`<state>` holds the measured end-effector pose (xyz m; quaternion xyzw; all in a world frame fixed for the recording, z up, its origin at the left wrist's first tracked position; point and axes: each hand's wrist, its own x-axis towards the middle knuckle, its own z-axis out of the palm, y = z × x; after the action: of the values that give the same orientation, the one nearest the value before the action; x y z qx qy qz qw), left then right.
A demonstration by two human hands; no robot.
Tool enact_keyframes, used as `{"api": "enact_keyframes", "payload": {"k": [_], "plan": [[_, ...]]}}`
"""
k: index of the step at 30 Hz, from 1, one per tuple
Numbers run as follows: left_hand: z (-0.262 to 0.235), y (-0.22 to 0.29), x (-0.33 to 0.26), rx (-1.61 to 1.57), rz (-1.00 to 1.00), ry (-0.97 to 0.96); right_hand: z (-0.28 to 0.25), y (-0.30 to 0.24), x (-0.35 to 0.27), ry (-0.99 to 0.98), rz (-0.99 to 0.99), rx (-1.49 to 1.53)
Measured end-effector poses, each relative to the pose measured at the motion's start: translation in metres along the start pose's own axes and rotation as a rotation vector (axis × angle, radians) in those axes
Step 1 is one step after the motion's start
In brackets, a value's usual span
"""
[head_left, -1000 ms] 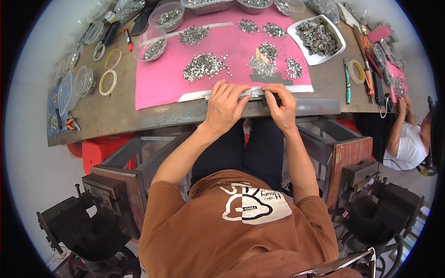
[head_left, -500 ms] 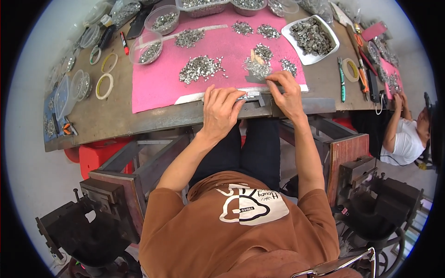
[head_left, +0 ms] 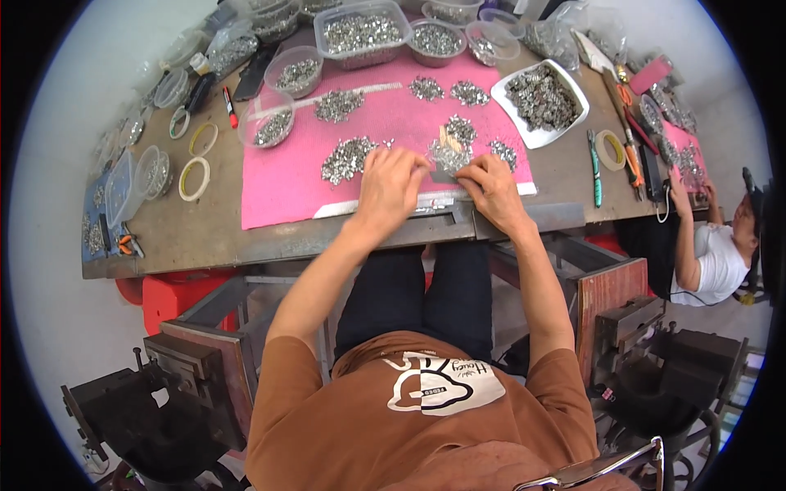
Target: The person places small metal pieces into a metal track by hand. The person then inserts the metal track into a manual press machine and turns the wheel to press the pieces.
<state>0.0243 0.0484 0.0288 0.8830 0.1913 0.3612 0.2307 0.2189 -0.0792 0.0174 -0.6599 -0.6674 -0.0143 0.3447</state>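
Over the near part of the pink mat (head_left: 270, 188), my left hand (head_left: 388, 190) has its fingers bent together, with the tips beside a pile of thin, clear-silver slivers (head_left: 447, 158). A pile of small shiny metal pieces (head_left: 347, 160) lies just beyond its knuckles. My right hand (head_left: 493, 191) pinches at the near edge of the sliver pile. Whatever either hand holds is too small to make out. Below and between the hands, a metal bar with a slotted block (head_left: 442, 221) runs along the bench's front edge. More small heaps of metal pieces (head_left: 460, 128) lie farther back.
Tubs of metal parts (head_left: 364, 57) line the back, and a white dish (head_left: 581, 106) of darker pieces stands at the right. Tape rolls (head_left: 194, 179), a red marker (head_left: 230, 108) and a teal-handled tool (head_left: 595, 168) lie around the mat. Another person (head_left: 712, 254) works at far right.
My left hand has lifted off the slotted block and moved forward to the sliver pile. My right hand stays near that pile, slightly shifted. The whole view has tilted a little.
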Motion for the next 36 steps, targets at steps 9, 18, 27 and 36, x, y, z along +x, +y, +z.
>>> {"api": "enact_keyframes", "payload": {"k": [9, 18, 27, 36], "plan": [[0.06, -0.103, 0.13, 0.32, 0.088, -0.023, -0.002, 0.003, 0.005, -0.009, -0.031, 0.025], [-0.007, -0.033, 0.055, 0.058, 0.133, 0.036, -0.009, 0.011, 0.015, -0.117, -0.165, -0.039], [-0.013, 0.017, -0.069, -0.03, -0.041, 0.082, 0.005, 0.012, 0.022, -0.128, -0.236, -0.072], [0.007, 0.025, -0.072, 0.138, 0.006, 0.034, 0.005, 0.007, 0.017, -0.054, -0.122, 0.031]]}}
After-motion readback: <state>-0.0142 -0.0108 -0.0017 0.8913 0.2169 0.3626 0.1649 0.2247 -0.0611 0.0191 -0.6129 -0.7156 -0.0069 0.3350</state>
